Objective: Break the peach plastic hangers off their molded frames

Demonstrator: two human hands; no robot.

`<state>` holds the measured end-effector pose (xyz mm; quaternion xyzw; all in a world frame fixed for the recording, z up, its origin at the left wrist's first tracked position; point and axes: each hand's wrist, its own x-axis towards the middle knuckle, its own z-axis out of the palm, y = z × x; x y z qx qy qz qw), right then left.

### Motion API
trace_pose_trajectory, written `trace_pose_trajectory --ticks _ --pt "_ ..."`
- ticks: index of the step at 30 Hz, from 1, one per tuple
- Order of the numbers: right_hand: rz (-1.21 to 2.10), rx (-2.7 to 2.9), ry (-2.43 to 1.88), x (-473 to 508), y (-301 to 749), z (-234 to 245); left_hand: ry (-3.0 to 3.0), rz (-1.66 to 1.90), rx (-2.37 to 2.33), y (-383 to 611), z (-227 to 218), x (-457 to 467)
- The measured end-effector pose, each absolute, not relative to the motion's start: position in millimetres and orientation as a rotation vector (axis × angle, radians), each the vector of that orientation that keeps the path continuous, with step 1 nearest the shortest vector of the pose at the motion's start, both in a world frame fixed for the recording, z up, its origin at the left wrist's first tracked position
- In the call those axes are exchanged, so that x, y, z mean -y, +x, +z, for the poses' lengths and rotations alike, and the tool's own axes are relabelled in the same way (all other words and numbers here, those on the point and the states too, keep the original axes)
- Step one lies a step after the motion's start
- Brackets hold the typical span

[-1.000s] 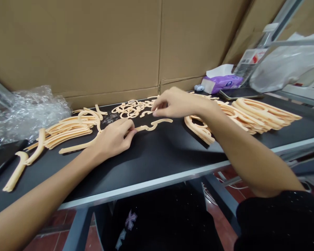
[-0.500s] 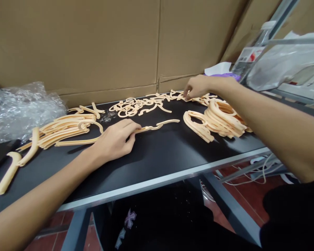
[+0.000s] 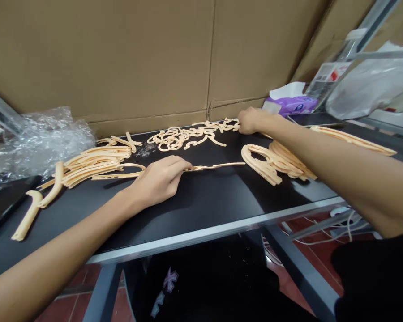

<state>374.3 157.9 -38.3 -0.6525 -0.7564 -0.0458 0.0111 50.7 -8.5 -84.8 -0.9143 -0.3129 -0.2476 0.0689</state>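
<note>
My left hand (image 3: 163,181) is closed around a beige plastic folding clothes hanger (image 3: 218,167), held low over the black tabletop. One arm of the hanger points right, and a hook and another arm show left of the hand. At the back, my right hand (image 3: 250,120) reaches into a spread of small beige hook pieces (image 3: 174,137), its fingers curled and largely hidden. Below the right forearm lies a stack of curved beige hanger pieces (image 3: 262,165), partly covered by it. On the left is a pile of long beige hanger arms (image 3: 94,165).
Crumpled clear plastic wrap (image 3: 53,136) and a dark flat phone-like object (image 3: 6,203) lie at the left. A cardboard sheet (image 3: 121,58) stands along the back. At the back right are a purple tissue pack (image 3: 297,106) and a plastic bottle (image 3: 336,71).
The view has shifted slightly. My left hand has tilted the hanger, so its right arm lies flatter. My right hand's fingers have dropped and curled in among the small hook pieces.
</note>
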Motion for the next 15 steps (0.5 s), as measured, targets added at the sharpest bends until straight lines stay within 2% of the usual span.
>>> trace_pose_trajectory --ticks 3,6,11,13,15 --pt "-0.190 2.293 -2.232 -140.3 367.2 -12.0 -2.751 -0.766 0.934 51.0 -86.2 7.5" --pt "-0.258 2.221 -2.204 -124.1 365.4 16.9 -2.755 -0.782 0.939 51.6 -87.1 7.0" --pt "-0.144 2.058 -1.757 -73.9 333.4 42.0 -2.786 -0.788 0.939 52.4 -86.2 7.6" --pt "-0.016 1.998 -1.582 -48.0 308.6 35.3 -2.791 -0.782 0.957 52.9 -85.6 7.9" --pt "-0.030 2.023 -1.418 -26.1 284.8 19.1 -2.794 -0.784 0.976 53.3 -85.7 8.0"
